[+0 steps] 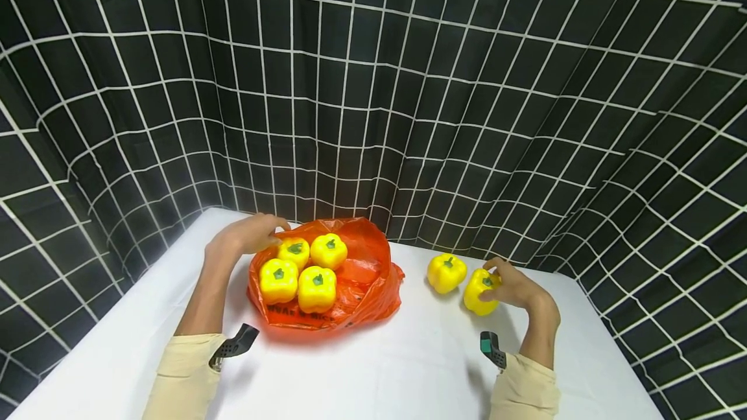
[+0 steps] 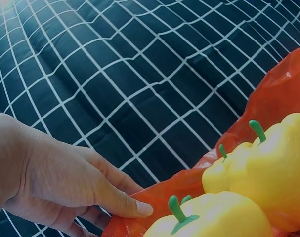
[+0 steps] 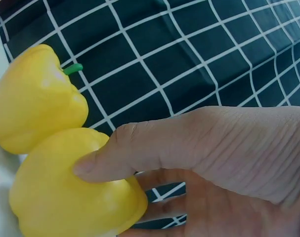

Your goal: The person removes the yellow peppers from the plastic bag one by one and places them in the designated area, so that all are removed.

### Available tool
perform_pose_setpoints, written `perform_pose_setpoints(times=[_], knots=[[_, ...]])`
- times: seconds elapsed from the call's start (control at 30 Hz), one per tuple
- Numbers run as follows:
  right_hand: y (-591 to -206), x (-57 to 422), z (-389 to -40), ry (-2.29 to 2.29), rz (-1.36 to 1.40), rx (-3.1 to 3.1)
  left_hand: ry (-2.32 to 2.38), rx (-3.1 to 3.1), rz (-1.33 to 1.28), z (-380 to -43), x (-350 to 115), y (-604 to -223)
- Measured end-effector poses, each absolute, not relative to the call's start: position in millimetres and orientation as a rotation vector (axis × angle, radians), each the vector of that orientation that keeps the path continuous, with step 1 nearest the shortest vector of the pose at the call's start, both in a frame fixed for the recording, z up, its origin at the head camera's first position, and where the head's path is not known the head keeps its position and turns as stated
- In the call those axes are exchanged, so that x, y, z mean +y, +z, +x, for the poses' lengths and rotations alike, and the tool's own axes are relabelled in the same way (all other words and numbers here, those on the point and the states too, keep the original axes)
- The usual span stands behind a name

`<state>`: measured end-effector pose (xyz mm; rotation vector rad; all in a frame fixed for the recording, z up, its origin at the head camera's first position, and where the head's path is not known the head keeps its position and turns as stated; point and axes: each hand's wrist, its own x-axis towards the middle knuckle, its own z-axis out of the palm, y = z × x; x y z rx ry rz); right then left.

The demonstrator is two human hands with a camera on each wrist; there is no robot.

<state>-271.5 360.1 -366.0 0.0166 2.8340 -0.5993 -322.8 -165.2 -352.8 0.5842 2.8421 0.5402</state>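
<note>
Head view: The left hand is at the far left rim of a red plastic bag, thumb and fingers set narrow. The bag lies to the right of this hand on a white table, mouth open and long axis running from side to side. Four yellow peppers are inside, all toward the left hand's side; bare red plastic shows on the side toward the right hand. The right hand grips another pepper from the right, stem end up. Its long axis appears near upright; whether its base touches the table cannot be told. A loose pepper stands just left of the gripped one, slightly farther from the person.

Governing relation: the bag mouth lies to the left of the right hand, well apart, with the loose pepper standing in the gap on the far side. The right hand is the nearer hand to both peppers outside the bag; the left hand is the nearer to the bag.

Left wrist view: The thumb lies on the inner face of the bag rim, fingers behind, pinching the plastic. Peppers sit immediately beyond the thumb tip.

Right wrist view: The thumb presses across the gripped pepper, fingers opposed behind it. The loose pepper is close beyond, its green stem visible
</note>
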Motion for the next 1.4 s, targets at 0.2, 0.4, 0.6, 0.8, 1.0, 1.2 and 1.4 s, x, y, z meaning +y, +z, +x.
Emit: perform_pose_setpoints(times=[0.2, 0.4, 0.6, 0.8, 1.0, 1.2, 1.4], knots=[[-364.6, 360.4, -270.9, -0.640, -0.024, 2.830, 0.539, 2.847, 0.587, -323.3, -164.8, -353.2], [-366.0, 357.3, -272.4, -0.655, -0.023, 2.823, 0.545, 2.841, 0.586, -322.7, -165.3, -354.6], [-367.7, 357.4, -274.0, -0.663, -0.025, 2.822, 0.545, 2.842, 0.582, -321.9, -164.6, -353.8], [-369.2, 359.7, -273.2, -0.703, -0.056, 2.804, 0.541, 2.844, 0.566, -322.2, -165.4, -354.9], [-370.3, 360.3, -272.7, -0.706, -0.044, 2.790, 0.552, 2.845, 0.549, -322.7, -165.0, -355.7], [-370.8, 359.2, -271.6, -0.682, -0.031, 2.781, 0.546, 2.841, 0.550, -322.8, -165.9, -357.9], [-370.6, 360.1, -272.7, -0.672, -0.018, 2.776, 0.550, 2.849, 0.546, -322.8, -166.9, -357.6]])
